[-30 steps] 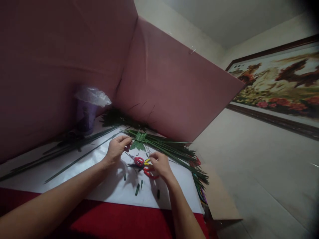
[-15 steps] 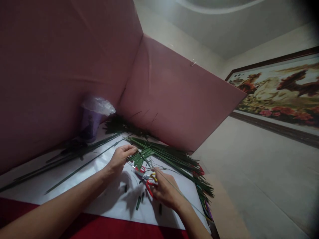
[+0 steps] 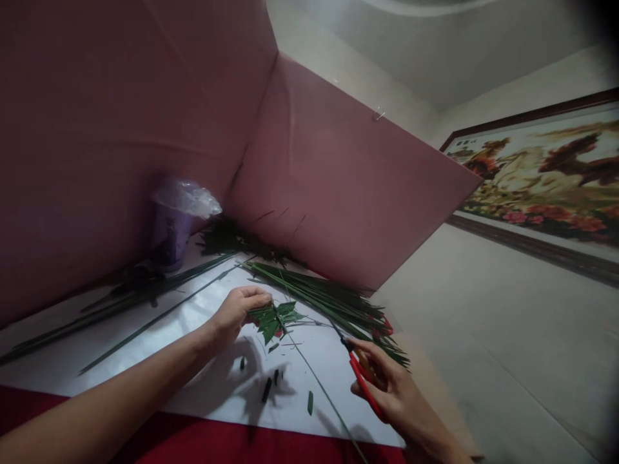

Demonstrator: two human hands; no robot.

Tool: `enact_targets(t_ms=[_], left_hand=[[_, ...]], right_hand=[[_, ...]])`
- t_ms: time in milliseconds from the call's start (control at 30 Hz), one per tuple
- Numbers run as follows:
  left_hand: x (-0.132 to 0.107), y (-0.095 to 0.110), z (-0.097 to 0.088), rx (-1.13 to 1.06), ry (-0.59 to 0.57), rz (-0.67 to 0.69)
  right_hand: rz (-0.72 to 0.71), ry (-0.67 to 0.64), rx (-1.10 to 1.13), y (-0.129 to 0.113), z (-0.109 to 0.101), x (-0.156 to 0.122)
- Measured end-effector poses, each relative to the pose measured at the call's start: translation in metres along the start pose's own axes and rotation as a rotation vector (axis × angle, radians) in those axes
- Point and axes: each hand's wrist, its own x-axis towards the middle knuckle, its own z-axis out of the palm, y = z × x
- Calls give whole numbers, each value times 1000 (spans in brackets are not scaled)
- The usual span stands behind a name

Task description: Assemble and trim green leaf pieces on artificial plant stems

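Pinching leaf sprig (image 3: 275, 319), left hand (image 3: 236, 314) fingers (image 3: 256, 298) shut; right hand (image 3: 393, 394) seemingly grips red scissors (image 3: 362, 381) near stems (image 3: 329, 296).

The right hand (image 3: 396, 396) is hiding the red scissors' (image 3: 360, 380) handles, and the stem (image 3: 319, 385) beside them is running off-frame below.

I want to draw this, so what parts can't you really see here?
Scissors: head view, the right hand wraps the handles; blades too blurred to tell open from shut.
Leaf sprig: head view, its stem end hidden by the left hand.
Purple cup: head view, crumpled plastic covers its top, contents unseen.
Painting: head view, cut off by the right edge.
Cut pieces: head view, too small and dim to identify.
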Motion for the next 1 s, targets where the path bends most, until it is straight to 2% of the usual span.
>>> enact_targets(t_ms=[100,233,467,667,1000], left_hand=[[-1,-2,2,32,-19,-27],[-1,-8,3,85,-55,-17],[-1,-12,3,120,-102,-16],[-4,-11,6,144,-139,-32],[-6,-12,7,134,-192,-39]], right_hand=[[12,19,33,-20,6,-4],[-75,-51,-89,-33,17,-4],[-111,-83,-203,-35,26,3],[-63,-148,-64,-35,33,5],[-61,-145,-1,-34,37,8]])
